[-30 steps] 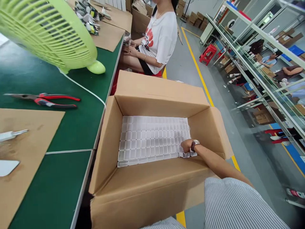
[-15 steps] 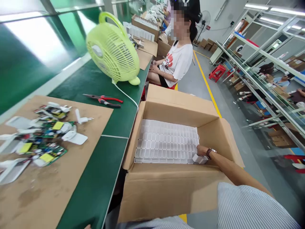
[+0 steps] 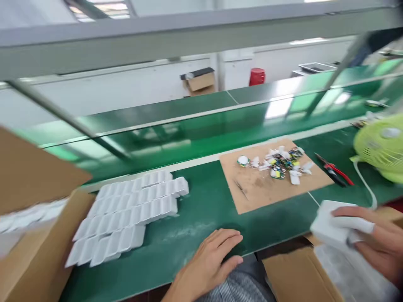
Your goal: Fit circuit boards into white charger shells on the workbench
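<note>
My right hand, blurred and with white covers on some fingers, grips a white box-shaped piece over the bench's front edge at the right. Below it is an open cardboard carton with a pale layer inside. My left hand holds nothing; its fingers are stretched out and slightly apart at the front edge of the green bench. To its left, several rows of white box-shaped pieces stand close together on the bench.
A second carton with white items stands at far left. On a brown board lie tweezers and a pile of circuit boards with white casings. Red-handled pliers and a green fan are at right.
The view has swung left from the carton to the bench. My right hand has come up out of the carton with a white piece. My left hand has come further into view.
</note>
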Demonstrator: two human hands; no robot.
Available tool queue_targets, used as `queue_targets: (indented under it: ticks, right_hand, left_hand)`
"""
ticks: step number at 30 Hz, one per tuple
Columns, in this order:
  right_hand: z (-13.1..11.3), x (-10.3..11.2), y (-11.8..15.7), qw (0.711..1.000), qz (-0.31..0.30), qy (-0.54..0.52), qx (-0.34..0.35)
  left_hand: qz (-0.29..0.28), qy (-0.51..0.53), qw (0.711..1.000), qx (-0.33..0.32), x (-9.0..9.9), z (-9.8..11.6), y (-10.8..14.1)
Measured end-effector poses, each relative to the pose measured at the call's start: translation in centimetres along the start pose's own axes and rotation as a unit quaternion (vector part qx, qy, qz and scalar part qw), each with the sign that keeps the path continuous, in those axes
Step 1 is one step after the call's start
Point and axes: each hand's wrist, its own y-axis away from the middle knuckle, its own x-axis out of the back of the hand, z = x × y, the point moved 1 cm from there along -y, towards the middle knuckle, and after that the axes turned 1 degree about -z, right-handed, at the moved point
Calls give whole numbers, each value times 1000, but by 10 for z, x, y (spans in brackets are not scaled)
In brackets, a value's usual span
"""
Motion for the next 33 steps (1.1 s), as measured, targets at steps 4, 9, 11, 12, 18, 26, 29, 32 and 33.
queue_targets:
  ticks: [4, 9, 11, 12, 18, 26, 29, 32, 33]
  right_hand:
    - [-154, -90, -107, 948, -154, -78, 266]
    - [-298, -183, -147, 862, -269, -71, 424]
    - [-332, -204, -150, 839, -297, -84, 448]
    - [-345, -211, -150, 830, -311, -96, 453]
    - [-365, -225, -154, 812, -312, -207, 448]
    - [-337, -254, -153, 838, -261, -130, 462]
    - [-342, -272, -156, 845, -206, -117, 480]
    - [-345, -282, -158, 872, -175, -86, 449]
    - [-346, -283, -157, 881, -185, -77, 429]
  left_hand:
    - [169, -7, 981, 99, 3, -13, 53]
    - [351, -31, 910, 219, 2, -33, 108]
    - [393, -57, 881, 255, 2, -41, 126]
    - [408, -70, 870, 268, 2, -45, 135]
    - [428, -128, 834, 323, 2, -63, 178]
    - [415, -121, 837, 336, 9, -65, 190]
    - [395, -86, 850, 338, 11, -62, 189]
    - [383, -57, 856, 343, 9, -58, 189]
    - [386, -51, 855, 343, 8, -57, 189]
